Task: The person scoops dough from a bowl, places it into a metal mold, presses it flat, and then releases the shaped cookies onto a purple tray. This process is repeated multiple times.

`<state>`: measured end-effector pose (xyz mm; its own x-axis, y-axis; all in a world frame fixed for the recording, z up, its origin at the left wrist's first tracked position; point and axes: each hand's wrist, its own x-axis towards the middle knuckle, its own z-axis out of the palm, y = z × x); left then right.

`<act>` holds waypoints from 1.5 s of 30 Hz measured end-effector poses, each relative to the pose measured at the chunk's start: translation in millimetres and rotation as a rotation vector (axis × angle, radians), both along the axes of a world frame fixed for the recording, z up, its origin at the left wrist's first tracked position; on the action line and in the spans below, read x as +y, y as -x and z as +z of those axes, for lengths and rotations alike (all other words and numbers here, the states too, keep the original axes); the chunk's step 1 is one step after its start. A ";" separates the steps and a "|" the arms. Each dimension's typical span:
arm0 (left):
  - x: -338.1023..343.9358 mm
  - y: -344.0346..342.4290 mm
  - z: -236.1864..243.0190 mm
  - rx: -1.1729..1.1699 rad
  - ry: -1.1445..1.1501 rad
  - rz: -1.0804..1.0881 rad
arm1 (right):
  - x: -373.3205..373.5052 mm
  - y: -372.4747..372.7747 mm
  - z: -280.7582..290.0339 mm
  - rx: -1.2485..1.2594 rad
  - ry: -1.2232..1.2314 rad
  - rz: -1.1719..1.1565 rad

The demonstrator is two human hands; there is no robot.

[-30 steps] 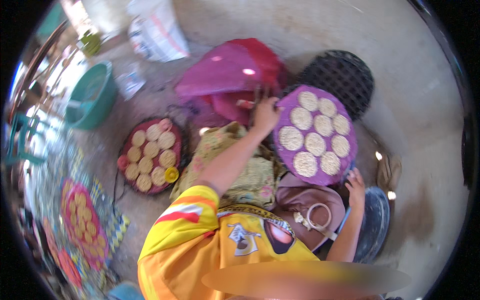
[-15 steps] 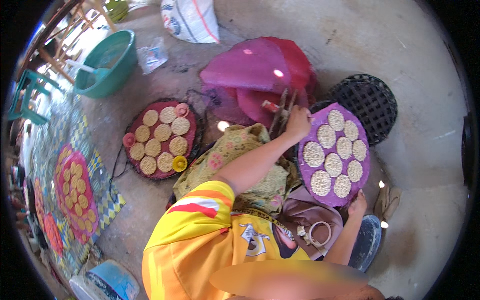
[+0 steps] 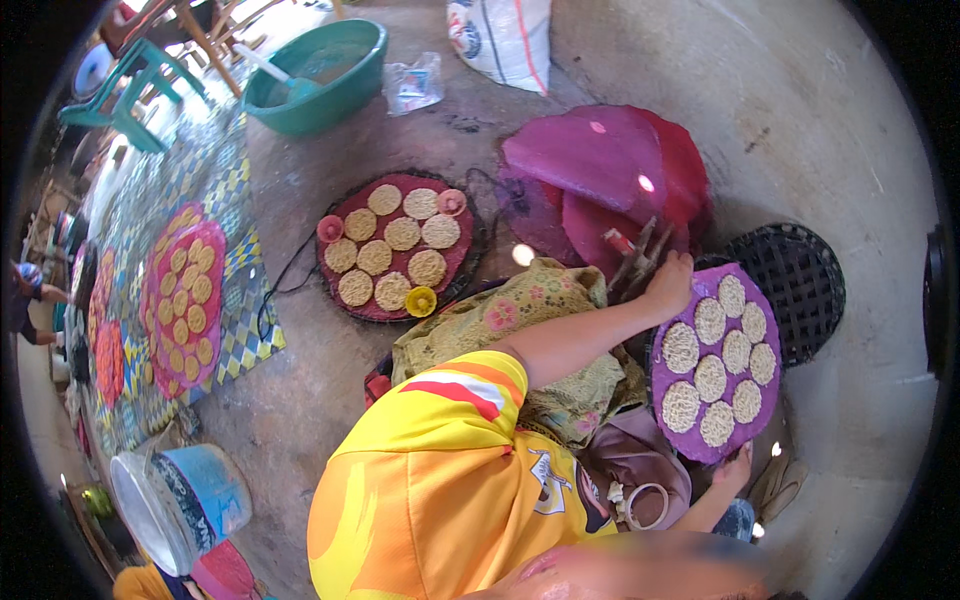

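Observation:
A purple sheet (image 3: 668, 420) carries several pale, round cakes with a stringy surface. It lies at a slant over a dark round tray, whose rim shows at the far-left side. My left hand (image 3: 672, 285) grips the sheet's far-left edge, fingers closed. At the near-right edge my right hand (image 3: 735, 468) has its fingers closed on the sheet, partly hidden by it. Just left of my left hand is a slim wood-and-metal tool (image 3: 640, 262) with a red part; its kind is unclear. A black lattice tray (image 3: 800, 300) lies beyond the sheet.
Pink and purple sheets (image 3: 600, 150) are heaped ahead. Left of my lap is another loaded round tray (image 3: 330, 285) with cups on its edge. Farther left are a teal basin (image 3: 320, 115), a patterned mat (image 3: 240, 350) with more cakes, and a bucket (image 3: 215, 490).
The whole view has swung leftward, so the scene sits farther right and lower, and the bucket shows more fully. Both hands stay on the purple sheet.

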<state>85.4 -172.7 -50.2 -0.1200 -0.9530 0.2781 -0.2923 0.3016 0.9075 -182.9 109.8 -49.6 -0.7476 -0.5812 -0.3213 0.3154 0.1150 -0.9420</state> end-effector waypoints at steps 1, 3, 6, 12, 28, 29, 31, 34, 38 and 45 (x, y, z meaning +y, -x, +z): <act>0.2 -3.6 5.8 0.043 -0.033 -0.003 | -2.3 -4.3 6.2 0.035 0.010 -0.008; -0.9 -22.2 20.0 0.088 0.073 0.052 | -11.0 -17.8 23.3 0.087 0.011 0.016; -9.4 -66.0 56.4 0.192 0.164 0.147 | -36.8 -51.3 63.8 0.137 0.093 0.128; -17.2 -252.2 90.0 0.189 0.170 0.531 | -175.8 -160.7 113.1 -0.105 0.274 0.462; 104.2 -579.7 -111.5 0.058 0.103 1.234 | -319.3 -510.3 -14.2 -0.156 -0.375 1.297; 105.6 -581.9 -123.4 0.078 0.084 1.232 | -317.5 -512.9 -20.5 -0.148 -0.384 1.291; 107.1 -584.1 -139.5 0.115 -0.002 1.243 | -316.5 -513.0 -31.3 -0.157 -0.423 1.300; 107.3 -583.0 -150.1 0.078 0.036 1.236 | -317.9 -511.2 -44.2 -0.169 -0.478 1.285; 105.4 -579.5 -157.8 0.136 0.049 1.192 | -322.7 -509.6 -53.2 -0.142 -0.437 1.315; 103.1 -581.7 -174.2 0.172 0.006 1.201 | -325.7 -511.1 -53.3 -0.135 -0.412 1.334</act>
